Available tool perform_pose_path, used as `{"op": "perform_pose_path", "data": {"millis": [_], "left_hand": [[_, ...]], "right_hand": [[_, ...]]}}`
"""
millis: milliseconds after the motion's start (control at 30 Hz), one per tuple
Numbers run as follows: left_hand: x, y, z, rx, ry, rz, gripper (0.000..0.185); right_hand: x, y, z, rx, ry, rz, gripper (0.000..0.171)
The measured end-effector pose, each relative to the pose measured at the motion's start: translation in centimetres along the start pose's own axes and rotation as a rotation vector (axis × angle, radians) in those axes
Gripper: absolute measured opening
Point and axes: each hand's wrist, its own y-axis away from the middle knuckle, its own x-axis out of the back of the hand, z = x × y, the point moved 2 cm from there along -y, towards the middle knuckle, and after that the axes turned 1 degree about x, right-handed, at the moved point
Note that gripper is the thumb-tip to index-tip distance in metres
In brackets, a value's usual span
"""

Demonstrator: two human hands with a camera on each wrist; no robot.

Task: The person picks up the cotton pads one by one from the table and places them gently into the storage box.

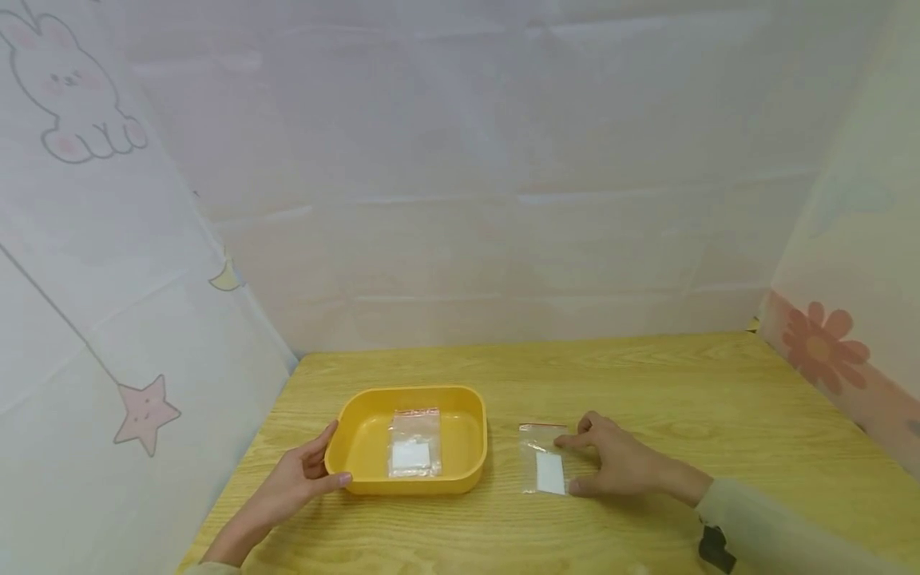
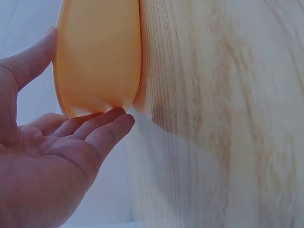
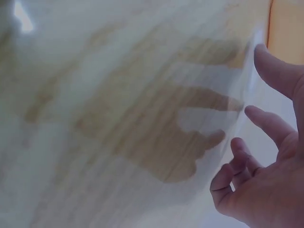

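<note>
A yellow plastic tray [image 1: 406,486] with raised walls stands on the table. Inside it lies a small clear zip bag [image 1: 414,438] with a red strip along its top and a white piece within. My left hand [image 1: 291,483] holds the tray's left end, thumb and fingers spread round its corner; the left wrist view shows the fingers against the wall [image 2: 99,47]. To the right of the tray, a second clear zip bag [image 1: 544,459] with a white piece lies flat. My right hand [image 1: 621,463] has thumb and index finger apart at its right edge; whether they press it is unclear.
The wood-grain table [image 1: 647,383] extends behind and to the right of the bags. A pale sheet [image 1: 503,239] hangs behind it, and printed sheets with a star [image 1: 147,413] and a flower [image 1: 819,345] stand along the sides.
</note>
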Motion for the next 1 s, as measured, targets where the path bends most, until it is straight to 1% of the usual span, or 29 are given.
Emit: {"op": "perform_pose_path", "data": {"millis": [100, 167, 300, 400, 500, 567, 633, 733, 833, 933, 1000], "left_hand": [[0.0, 0.0, 0.0, 0.002, 0.012, -0.003, 0.094], [0.0, 0.0, 0.0, 0.004, 0.017, -0.004, 0.094], [0.0, 0.0, 0.1, 0.009, 0.005, -0.001, 0.094], [-0.1, 0.0, 0.2, 0.014, -0.005, 0.001, 0.094], [-0.1, 0.0, 0.2, 0.025, -0.005, 0.001, 0.094], [-0.1, 0.0, 0.2, 0.028, -0.004, 0.0, 0.094], [-0.1, 0.0, 0.2, 0.028, 0.0, 0.0, 0.094], [0.0, 0.0, 0.2, 0.018, 0.01, -0.007, 0.095], [0.0, 0.0, 0.2, 0.01, 0.018, -0.012, 0.095], [0.0, 0.1, 0.2, 0.016, 0.016, -0.009, 0.095], [-0.1, 0.1, 0.2, 0.025, 0.007, -0.005, 0.095]], "right_hand": [[-0.1, 0.1, 0.0, -0.001, 0.004, 0.013, 0.069], [-0.2, 0.1, 0.0, -0.018, 0.007, 0.02, 0.069], [-0.5, 0.4, -0.1, -0.057, 0.022, 0.044, 0.063], [-0.7, 0.5, -0.3, -0.093, 0.042, 0.072, 0.057], [-0.9, 0.5, -0.6, -0.105, 0.066, 0.116, 0.056], [-0.9, 0.5, -0.8, -0.106, 0.062, 0.148, 0.054], [-1.0, 0.4, -1.0, -0.104, 0.029, 0.172, 0.053], [-1.0, 0.1, -1.0, -0.103, -0.054, 0.186, 0.049], [-1.0, -0.2, -0.6, -0.088, -0.141, 0.178, 0.048], [-0.9, -0.4, -0.1, -0.062, -0.22, 0.166, 0.048], [-0.8, -0.4, 0.2, -0.065, -0.281, 0.157, 0.051]]}}
